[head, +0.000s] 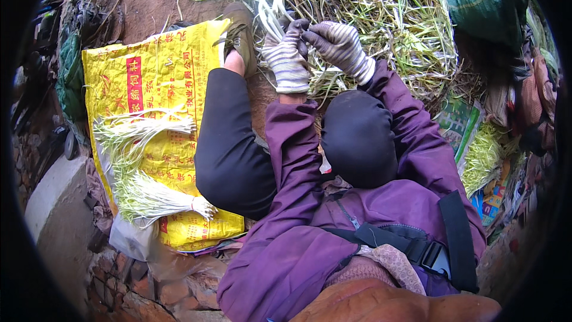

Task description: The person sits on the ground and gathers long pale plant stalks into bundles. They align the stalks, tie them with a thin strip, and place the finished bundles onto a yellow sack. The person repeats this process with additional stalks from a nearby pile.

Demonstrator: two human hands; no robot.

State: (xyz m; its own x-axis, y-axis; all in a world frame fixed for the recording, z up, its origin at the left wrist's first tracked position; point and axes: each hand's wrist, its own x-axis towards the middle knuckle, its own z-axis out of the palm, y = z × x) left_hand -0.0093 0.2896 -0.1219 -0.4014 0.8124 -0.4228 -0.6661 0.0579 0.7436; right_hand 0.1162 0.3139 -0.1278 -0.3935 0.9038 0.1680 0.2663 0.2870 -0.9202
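Observation:
My left hand (288,60), in a striped, dark-fingered glove, grips a small bunch of long pale stalks (269,6) that look like blanched chives. The stalks rise past the fingers toward the top of the view. My right hand (343,47), gloved alike, has its fingertips close together right beside the left thumb; whether a stalk is between them cannot be made out. Beyond both hands spreads a tangled heap of green, white and straw-coloured stalks (389,22).
A yellow printed sack (174,80) lies left of my leg. On it rest a loose bunch of stalks (147,129) and a banded bundle (165,199). More pale stalks (482,158) lie at right, below a green sack (487,4). A concrete block (58,192) and broken bricks (174,290) edge the lower left.

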